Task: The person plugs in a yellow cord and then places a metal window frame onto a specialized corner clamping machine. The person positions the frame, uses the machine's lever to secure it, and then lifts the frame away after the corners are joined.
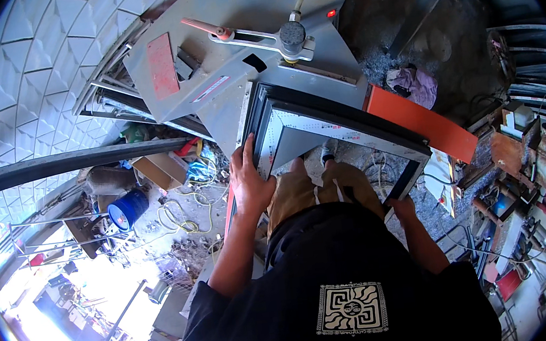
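A dark metal window frame (340,111) with white printed film on its inner faces rests with one corner against a grey machine table (227,112). My left hand (249,181) grips its left side, fingers along the outer edge and thumb over the film. Lower on the right, my right hand (402,210) closes round the end of its short right side; part of those fingers is hidden. Above the frame, a clamp arm (259,41) with a red handle (206,28) and a round grey knob (292,37) sits on the machine.
An orange panel (424,124) sticks out right of the machine. A long dark profile (79,165) juts in from the left. A blue drum (128,210) and yellow hose (184,221) lie on the littered floor. Metal scraps and tools (509,199) crowd the right side.
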Demonstrator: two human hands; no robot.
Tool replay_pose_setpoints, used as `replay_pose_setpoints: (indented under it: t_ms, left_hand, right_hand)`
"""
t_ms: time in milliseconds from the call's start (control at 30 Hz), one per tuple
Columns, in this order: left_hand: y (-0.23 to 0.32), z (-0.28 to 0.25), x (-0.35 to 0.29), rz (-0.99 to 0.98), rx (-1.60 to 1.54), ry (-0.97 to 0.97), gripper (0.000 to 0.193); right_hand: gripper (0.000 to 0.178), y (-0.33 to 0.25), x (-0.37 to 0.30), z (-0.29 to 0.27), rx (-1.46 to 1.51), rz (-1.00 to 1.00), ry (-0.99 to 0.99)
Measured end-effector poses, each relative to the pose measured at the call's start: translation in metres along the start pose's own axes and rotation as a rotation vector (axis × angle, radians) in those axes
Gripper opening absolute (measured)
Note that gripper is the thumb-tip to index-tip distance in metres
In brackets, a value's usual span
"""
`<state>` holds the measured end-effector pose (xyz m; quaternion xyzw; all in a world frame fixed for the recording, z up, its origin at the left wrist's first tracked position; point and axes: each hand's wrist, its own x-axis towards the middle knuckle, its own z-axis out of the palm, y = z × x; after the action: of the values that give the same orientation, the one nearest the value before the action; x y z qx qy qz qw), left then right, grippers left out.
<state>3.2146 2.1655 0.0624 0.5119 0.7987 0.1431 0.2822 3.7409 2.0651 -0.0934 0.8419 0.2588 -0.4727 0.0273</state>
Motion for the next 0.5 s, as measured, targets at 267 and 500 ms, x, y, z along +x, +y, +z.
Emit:
replay_pose_setpoints:
  t_ms: [267,500]
  left_hand:
    - [-0.013,0.012,0.021,-0.026,-0.038,-0.018,0.106]
    - [-0.024,0.013,0.033,0.058,0.013,-0.030,0.115]
  right_hand:
    - [0.057,-0.020,-0.018,-0.004,-0.063,-0.093,0.012]
    - [0.058,-0.033,-0.026,-0.007,-0.161,-0.109,0.042]
